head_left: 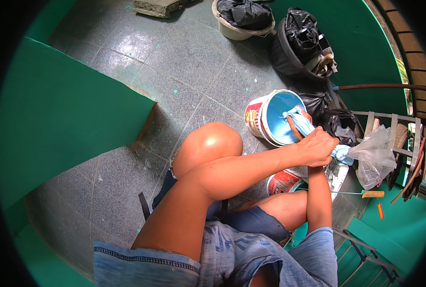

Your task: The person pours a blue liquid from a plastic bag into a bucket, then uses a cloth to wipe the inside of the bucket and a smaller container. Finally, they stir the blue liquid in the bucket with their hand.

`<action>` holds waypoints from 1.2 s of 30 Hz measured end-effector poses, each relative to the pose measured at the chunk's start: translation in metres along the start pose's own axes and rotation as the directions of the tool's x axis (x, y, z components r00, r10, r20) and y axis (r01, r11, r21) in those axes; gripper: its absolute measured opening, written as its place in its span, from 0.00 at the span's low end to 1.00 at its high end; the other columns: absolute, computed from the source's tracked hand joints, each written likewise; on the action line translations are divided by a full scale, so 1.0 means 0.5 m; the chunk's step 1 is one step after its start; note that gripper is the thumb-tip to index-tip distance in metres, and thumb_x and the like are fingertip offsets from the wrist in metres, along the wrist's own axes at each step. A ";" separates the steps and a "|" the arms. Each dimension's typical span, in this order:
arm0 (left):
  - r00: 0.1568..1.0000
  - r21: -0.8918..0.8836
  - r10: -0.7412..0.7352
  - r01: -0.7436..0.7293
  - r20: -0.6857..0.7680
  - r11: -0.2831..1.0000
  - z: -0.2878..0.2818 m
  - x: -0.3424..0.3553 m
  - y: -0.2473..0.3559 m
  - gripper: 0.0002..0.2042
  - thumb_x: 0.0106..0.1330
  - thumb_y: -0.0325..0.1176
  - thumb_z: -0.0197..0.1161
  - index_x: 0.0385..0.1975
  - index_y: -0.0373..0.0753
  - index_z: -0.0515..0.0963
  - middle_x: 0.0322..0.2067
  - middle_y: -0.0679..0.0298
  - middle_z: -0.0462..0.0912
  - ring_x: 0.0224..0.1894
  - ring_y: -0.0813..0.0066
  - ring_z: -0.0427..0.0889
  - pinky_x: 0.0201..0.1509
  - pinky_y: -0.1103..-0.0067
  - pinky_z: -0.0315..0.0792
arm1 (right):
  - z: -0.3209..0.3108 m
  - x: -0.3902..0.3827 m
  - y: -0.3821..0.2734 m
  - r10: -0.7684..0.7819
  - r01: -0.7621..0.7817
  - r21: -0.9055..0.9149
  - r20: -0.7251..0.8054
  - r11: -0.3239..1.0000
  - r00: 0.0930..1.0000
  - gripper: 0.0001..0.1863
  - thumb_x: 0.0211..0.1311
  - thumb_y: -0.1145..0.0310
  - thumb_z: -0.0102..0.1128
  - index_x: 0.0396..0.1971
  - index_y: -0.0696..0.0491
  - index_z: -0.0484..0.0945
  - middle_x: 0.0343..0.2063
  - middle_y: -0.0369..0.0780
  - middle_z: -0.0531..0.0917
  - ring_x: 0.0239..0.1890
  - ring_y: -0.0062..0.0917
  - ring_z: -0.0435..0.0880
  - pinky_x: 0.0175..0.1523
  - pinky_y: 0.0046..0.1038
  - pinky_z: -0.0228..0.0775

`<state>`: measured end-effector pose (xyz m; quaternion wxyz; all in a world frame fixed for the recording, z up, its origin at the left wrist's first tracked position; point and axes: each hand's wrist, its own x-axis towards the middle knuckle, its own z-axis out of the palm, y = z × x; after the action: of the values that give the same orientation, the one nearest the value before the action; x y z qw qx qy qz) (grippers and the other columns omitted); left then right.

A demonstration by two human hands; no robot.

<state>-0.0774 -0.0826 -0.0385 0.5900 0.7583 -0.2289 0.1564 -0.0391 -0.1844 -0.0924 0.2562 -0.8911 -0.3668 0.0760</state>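
Observation:
A clear plastic bag [372, 160] smeared with light blue paint is bunched and stretched between my hands, its loose open end flaring out to the right. My left hand [317, 146] reaches across from the left and is closed around the bag's twisted middle. My right hand [297, 128], partly hidden behind the left, grips the blue-coated part of the bag farther out. That end hangs over the mouth of a white paint bucket [257, 115] with a red label, tilted toward me. Light blue paint [281, 112] coats the bucket's inside.
A smaller red bucket [282, 182] stands below my forearms, near my knee. Black tubs [289, 52] and a whitish tub [232, 29] hold black bags. Right of me are a grey metal rack [395, 119] and an orange roller [373, 194]. A green wall corner [93, 110] juts in left.

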 end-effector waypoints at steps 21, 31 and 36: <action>1.000 0.005 0.003 -0.003 -0.028 1.000 -0.002 0.003 0.000 0.11 0.33 0.27 0.56 0.19 0.29 0.72 0.16 0.46 0.74 0.24 0.49 0.75 0.35 0.66 0.65 | 0.014 0.003 0.020 -0.031 0.031 -0.055 0.005 0.998 1.000 0.20 0.56 0.80 0.49 0.50 0.58 0.64 0.46 0.43 0.71 0.48 0.23 0.73 0.52 0.23 0.69; 0.999 0.005 -0.039 0.039 -0.019 0.999 -0.011 0.005 0.006 0.10 0.35 0.26 0.56 0.20 0.30 0.72 0.18 0.46 0.75 0.26 0.49 0.74 0.37 0.65 0.65 | 0.030 -0.008 0.056 0.097 -0.093 0.168 -0.016 0.981 0.995 0.20 0.55 0.80 0.52 0.49 0.59 0.64 0.44 0.43 0.72 0.46 0.23 0.74 0.50 0.22 0.70; 0.999 -0.035 -0.048 0.047 -0.024 0.998 -0.019 0.007 0.005 0.10 0.35 0.26 0.57 0.21 0.30 0.72 0.19 0.46 0.75 0.26 0.48 0.74 0.38 0.64 0.65 | 0.044 0.009 0.025 0.351 -0.222 0.664 -0.064 0.714 0.934 0.21 0.48 0.79 0.63 0.43 0.59 0.67 0.34 0.42 0.76 0.36 0.21 0.77 0.40 0.20 0.72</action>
<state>-0.0755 -0.0747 -0.0326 0.6093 0.7512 -0.2062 0.1480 -0.0354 -0.1800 -0.1172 0.5657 -0.7964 -0.1492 0.1533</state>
